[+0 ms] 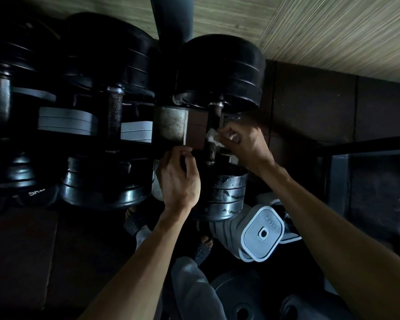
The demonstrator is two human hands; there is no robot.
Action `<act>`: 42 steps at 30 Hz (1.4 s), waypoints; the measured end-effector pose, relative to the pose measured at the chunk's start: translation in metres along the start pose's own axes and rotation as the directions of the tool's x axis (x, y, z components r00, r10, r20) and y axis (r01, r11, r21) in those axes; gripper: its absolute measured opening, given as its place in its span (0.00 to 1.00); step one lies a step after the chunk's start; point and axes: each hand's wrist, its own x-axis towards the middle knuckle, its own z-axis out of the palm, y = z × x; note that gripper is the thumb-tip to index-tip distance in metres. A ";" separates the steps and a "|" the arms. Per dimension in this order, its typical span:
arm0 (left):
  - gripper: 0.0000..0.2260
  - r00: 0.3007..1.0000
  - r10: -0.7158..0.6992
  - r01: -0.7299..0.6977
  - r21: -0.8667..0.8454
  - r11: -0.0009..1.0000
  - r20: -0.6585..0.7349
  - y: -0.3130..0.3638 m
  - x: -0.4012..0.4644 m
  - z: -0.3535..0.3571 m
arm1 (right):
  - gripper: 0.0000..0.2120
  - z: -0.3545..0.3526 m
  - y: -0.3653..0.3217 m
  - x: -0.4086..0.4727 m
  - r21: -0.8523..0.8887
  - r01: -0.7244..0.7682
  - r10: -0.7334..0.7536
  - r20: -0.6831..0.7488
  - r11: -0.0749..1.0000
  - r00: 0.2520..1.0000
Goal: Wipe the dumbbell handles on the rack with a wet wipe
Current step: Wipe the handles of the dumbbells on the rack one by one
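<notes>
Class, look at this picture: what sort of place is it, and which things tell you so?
Most likely a gym's weights corner: heavy dumbbells on a rack, a grey weight plate on the floor.

Gym: racked dumbbells, weight plates, rubber flooring.

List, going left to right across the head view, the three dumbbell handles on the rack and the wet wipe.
Leftmost dumbbell handle → middle dumbbell handle → handle being wiped → wet wipe, pinched in the right hand.
</notes>
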 end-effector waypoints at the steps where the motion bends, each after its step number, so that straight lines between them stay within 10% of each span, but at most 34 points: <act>1: 0.17 1.000 0.004 -0.004 -0.004 1.000 -0.001 0.000 0.000 0.000 | 0.07 0.001 -0.002 0.007 0.022 -0.013 0.014 -0.057 1.000 0.998; 11: 0.19 1.000 -0.007 0.007 -0.002 1.000 0.024 0.000 0.001 -0.001 | 0.09 0.002 0.002 -0.026 0.009 -0.273 0.273 0.001 0.962 0.962; 21: 0.18 1.000 -0.006 0.006 0.001 1.000 0.031 -0.001 0.001 0.001 | 0.07 0.021 -0.022 0.021 0.367 -0.556 0.628 -0.107 0.746 0.771; 42: 0.19 0.999 -0.024 0.025 -0.020 0.999 0.045 0.000 0.003 0.000 | 0.06 0.026 -0.032 0.026 0.294 -0.551 0.616 -0.213 0.781 0.759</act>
